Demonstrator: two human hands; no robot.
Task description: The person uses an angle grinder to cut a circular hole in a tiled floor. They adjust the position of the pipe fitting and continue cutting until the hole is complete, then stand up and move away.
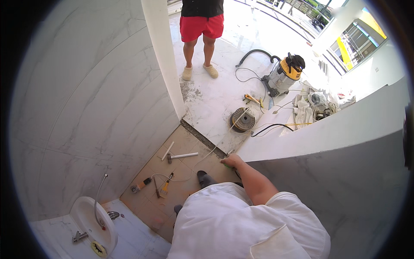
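My right hand (233,160) reaches forward to the right end of a dark, rough groove (202,138) across the doorway floor. Its fingers are closed around something with a bit of green showing and a small pale tip; its kind cannot be made out. My left hand is out of view. On the tan tiles left of my feet lie a hammer (184,155) with a white handle, a thin white strip (167,151), a corded orange-and-black power tool (141,184), a yellow-handled tool (165,187) and a slim brown tool (156,188).
A cable reel (243,120) stands beyond the groove, its pale cord crossing the floor. Farther off are a yellow-and-silver vacuum (285,73), a yellow tool (253,100) and a heap of cloth and cables (317,105). Someone in red shorts (202,28) stands ahead. A washbasin (92,224) sits lower left.
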